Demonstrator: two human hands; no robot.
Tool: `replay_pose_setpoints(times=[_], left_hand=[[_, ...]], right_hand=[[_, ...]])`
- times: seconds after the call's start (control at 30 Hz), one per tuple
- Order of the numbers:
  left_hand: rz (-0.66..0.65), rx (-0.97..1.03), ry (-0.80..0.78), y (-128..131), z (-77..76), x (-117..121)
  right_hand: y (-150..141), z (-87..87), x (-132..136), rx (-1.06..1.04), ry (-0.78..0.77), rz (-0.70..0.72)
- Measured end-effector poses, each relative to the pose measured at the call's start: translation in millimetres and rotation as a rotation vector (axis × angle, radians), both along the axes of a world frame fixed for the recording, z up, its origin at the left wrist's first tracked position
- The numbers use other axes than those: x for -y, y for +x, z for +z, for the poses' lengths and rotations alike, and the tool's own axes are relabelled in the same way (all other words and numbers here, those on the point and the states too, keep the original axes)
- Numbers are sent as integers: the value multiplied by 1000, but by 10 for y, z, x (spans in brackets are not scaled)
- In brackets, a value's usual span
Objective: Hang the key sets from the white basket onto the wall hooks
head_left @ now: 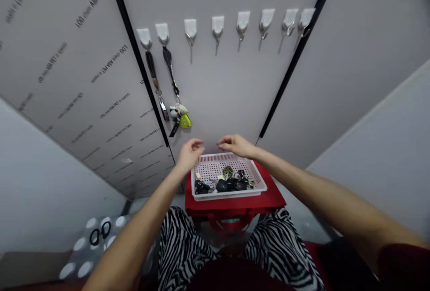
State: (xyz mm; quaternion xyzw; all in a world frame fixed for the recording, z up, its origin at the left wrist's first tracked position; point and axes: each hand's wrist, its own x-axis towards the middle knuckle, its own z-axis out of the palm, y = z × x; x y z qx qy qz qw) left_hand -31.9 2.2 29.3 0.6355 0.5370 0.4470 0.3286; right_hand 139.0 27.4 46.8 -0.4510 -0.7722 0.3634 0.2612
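My left hand (191, 153) is raised over the far left corner of a white plastic basket (230, 194). Its fingers curl loosely, and I see nothing in them. Opposite it, my right hand (235, 144) hovers above the basket's far rim with bent fingers, slightly blurred and with nothing visible between them. A gap separates the two hands. Inside the basket lie black key fobs (231, 185), a round patterned trinket (228, 172) and small metal pieces, too small to tell apart. The basket rests on a red bag (273, 197) with handles at the front.
A row of white adhesive hooks (218, 24) runs along the pale panel ahead. From the two leftmost hang a dark strap keychain (152, 69) and a black lanyard (169, 65) with a yellow-green tag (185, 121). Bottles with white caps (79, 243) stand at lower left.
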Motion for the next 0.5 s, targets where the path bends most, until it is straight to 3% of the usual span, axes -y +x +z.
replay_pose_setpoints(times=[0.1,0.17,0.27,0.37,0.43,0.5], left_hand=[[-161,-295,-88,227,-478,168],[-263,-423,-125,319,-648,239],[-383,-467,-187,365,-706,286],[-444,-507,-186,359,-672,288],[-418,-531,-196,355,-664,280],[-310,-508,-223,357,-678,268]], right_hand=[[283,-434,191,180,4,-2],[382,-603,288,245,19,38],[425,-704,358,283,69,84],[392,-719,319,411,175,13],[350,-724,260,499,191,-25],[303,-737,211,516,157,-18]])
